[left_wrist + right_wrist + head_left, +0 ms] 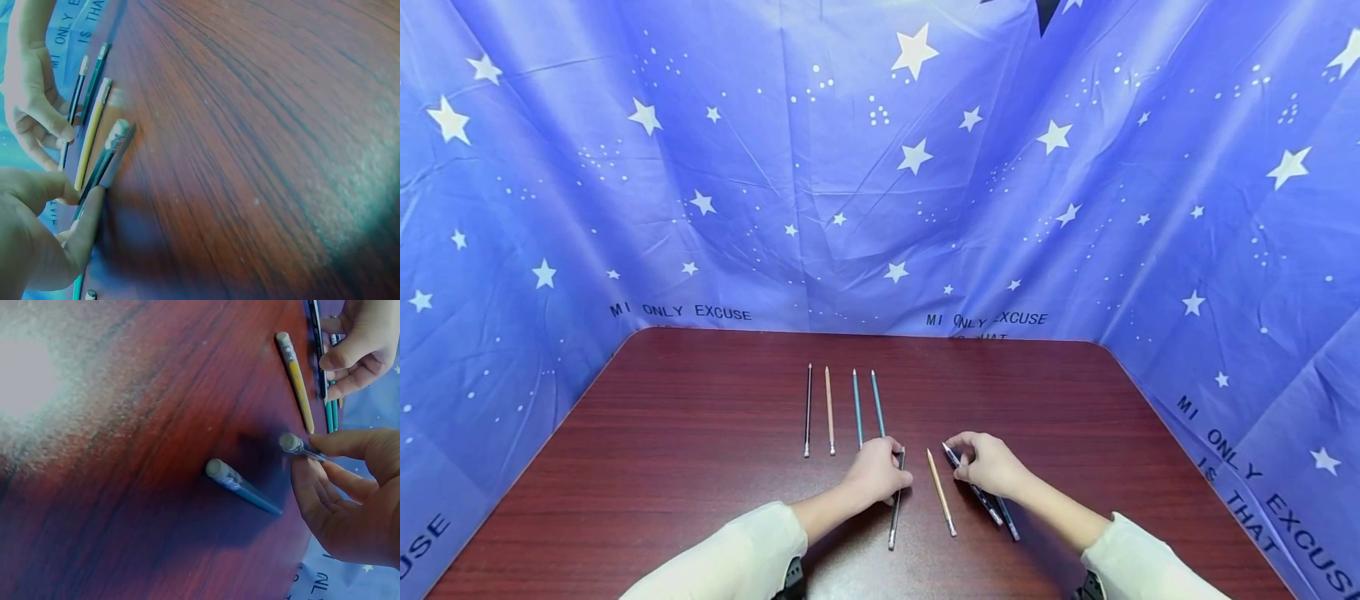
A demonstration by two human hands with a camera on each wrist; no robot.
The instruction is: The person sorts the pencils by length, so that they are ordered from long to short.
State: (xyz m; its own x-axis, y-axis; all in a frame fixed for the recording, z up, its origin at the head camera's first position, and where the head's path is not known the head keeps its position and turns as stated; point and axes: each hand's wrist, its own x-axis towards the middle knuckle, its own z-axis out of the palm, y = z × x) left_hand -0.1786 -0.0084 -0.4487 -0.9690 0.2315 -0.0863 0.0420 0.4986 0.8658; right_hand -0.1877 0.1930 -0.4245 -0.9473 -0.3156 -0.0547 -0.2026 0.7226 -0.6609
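My left hand (874,475) pinches a dark pencil (894,527) between thumb and fingers, its eraser end pointing toward me. In the left wrist view that pencil's white eraser (117,130) is raised a little, with a shadow beside it. To the right, my right hand (994,465) grips another dark pencil (987,504) near its tip. Its eraser end (292,443) shows in the right wrist view. A dark blue pencil (1010,523) lies partly behind the right hand's pencil. Between the hands, a yellow pencil (940,492) rests on the table, touched by neither.
Left of the hands, a black pencil (808,408), a light wood-coloured pencil (830,410) and two teal pencils (857,407) lie side by side, tips away from me. The left hand hides the teal ones' near ends. A blue star-print cloth (850,167) surrounds the reddish-brown table (700,417).
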